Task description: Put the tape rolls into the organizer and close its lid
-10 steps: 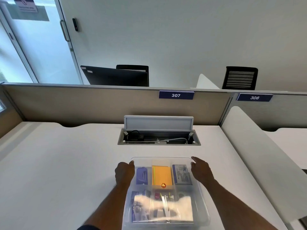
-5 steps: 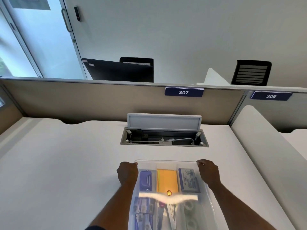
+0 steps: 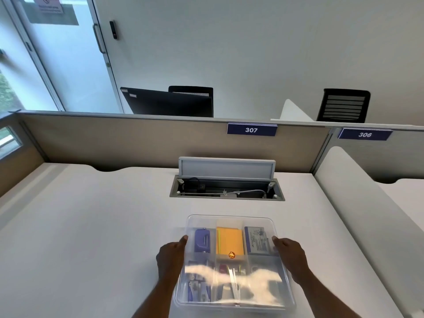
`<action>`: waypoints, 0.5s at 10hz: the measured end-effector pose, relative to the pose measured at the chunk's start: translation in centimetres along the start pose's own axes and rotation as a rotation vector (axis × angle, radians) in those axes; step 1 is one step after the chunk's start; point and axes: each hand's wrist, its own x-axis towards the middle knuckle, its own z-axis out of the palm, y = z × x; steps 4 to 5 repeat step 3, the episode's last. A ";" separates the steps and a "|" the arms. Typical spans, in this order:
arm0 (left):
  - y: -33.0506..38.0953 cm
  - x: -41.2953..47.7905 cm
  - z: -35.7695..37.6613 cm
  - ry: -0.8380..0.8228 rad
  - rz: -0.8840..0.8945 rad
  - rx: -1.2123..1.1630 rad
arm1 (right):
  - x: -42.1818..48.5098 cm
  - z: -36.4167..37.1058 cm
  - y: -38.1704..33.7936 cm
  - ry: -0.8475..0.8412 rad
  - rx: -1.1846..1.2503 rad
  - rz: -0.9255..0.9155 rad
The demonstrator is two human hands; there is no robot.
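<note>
A clear plastic organizer sits on the white desk right in front of me, its transparent lid lying flat on top. Through the lid I see a blue item, a yellow pad and a printed box in the far compartments. Glare hides most of the near compartments; a faint ring like a tape roll shows at the right. My left hand grips the organizer's left side, thumb on the lid. My right hand grips its right side.
An open cable box with its grey flap raised is sunk into the desk just beyond the organizer. A beige partition labelled 307 closes the back. A white divider runs along the right.
Both hands have slid from the organizer's far corners back to the middle of its sides. The lid stays flat on top.
</note>
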 end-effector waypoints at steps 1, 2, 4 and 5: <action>-0.5 -0.5 -0.2 0.007 0.042 0.045 | -0.7 0.0 0.1 0.048 -0.144 -0.097; -0.1 -1.7 -0.7 0.010 0.099 0.099 | -1.5 -0.4 -0.1 0.188 -0.399 -0.242; 0.8 -2.5 -0.9 -0.014 0.336 0.277 | -2.4 -0.3 -0.8 0.198 -0.590 -0.417; 0.8 -2.5 -0.9 -0.014 0.336 0.277 | -2.4 -0.3 -0.8 0.198 -0.590 -0.417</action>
